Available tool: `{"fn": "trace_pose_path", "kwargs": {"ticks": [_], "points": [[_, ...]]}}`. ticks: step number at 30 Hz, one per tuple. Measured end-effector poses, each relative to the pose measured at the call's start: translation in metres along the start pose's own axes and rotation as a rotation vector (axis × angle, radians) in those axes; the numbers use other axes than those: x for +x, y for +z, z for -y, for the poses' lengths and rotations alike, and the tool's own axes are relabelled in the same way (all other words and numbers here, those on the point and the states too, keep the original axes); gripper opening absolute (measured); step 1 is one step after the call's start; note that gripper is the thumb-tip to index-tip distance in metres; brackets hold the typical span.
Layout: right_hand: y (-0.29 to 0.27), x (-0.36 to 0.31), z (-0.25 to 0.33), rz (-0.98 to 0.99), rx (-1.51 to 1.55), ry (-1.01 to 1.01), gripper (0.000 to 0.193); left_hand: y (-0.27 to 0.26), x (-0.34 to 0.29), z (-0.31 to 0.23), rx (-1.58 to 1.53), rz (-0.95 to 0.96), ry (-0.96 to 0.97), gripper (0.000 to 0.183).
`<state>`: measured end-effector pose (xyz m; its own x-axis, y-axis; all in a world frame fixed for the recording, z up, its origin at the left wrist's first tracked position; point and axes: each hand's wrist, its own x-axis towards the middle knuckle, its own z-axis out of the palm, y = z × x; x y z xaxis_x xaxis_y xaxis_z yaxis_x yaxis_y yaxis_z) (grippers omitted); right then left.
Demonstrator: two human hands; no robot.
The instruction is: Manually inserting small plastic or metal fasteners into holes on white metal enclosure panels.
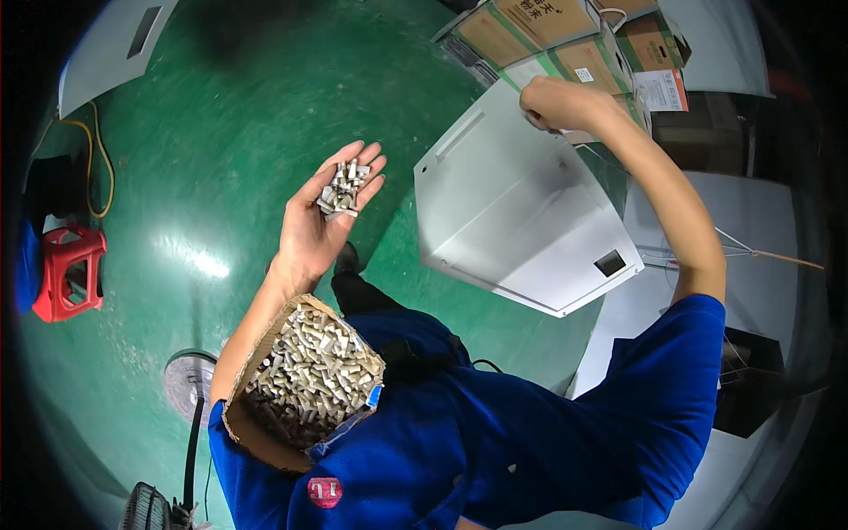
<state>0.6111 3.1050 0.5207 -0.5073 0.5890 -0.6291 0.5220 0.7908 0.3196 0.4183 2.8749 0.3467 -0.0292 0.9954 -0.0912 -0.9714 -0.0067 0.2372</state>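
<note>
My left hand [309, 231] is palm up with its fingers stretched forward, carrying a small pile of short grey-white plugs [340, 190]. In the crook of my left arm rests a cut cardboard box [262, 442], leaning on my body and full of similar plugs [318, 367]. At the far edge of a pale grey sheet-metal panel [521, 212] is my right hand [565, 104], its fingers curled and closed. Its fingertips are partly hidden, so what they hold cannot be made out. The panel has a square cutout near its right corner and a long slot on its left side.
Cardboard cartons [592, 66] are stacked beyond my right hand. Another grey panel [119, 49] stands at far left, near a yellow cable [108, 190] and a red plastic stool [71, 274]. A fan [146, 508] is at lower left. The floor [203, 150] is green.
</note>
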Motion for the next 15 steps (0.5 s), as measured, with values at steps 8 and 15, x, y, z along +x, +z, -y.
{"fn": "trace_pose_path", "kwargs": {"ticks": [8, 15], "points": [[0.02, -0.003, -0.014, 0.013, -0.116, 0.047, 0.006, -0.005, 0.0, 0.001, -0.033, 0.023, -0.045, 0.035], [0.019, -0.011, -0.015, -0.17, -0.058, 0.048, 0.005, -0.004, -0.002, 0.001, 0.002, -0.016, -0.047, 0.029]]}}
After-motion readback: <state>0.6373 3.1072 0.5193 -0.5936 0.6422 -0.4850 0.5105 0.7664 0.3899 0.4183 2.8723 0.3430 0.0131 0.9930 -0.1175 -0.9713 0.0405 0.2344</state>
